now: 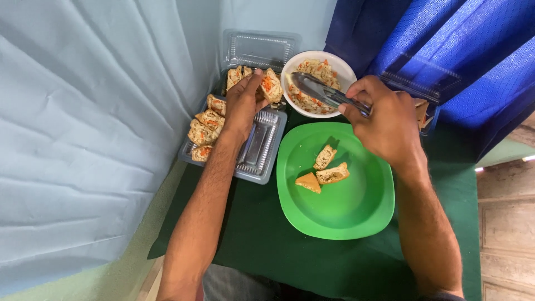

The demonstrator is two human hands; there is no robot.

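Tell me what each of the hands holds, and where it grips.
Right hand grips metal tongs at their handle end, tips over the white bowl. Left hand pinches a stuffed piece by its near edge.

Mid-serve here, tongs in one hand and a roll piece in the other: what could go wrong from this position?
1. The left hand pinches a roll piece between the clear tray and the white bowl; its loose filling may spill onto the green cloth.
2. The metal tongs in the right hand reach into that bowl and might tip it.
3. Three pieces sit on the green plate; a forearm could nudge its rim.
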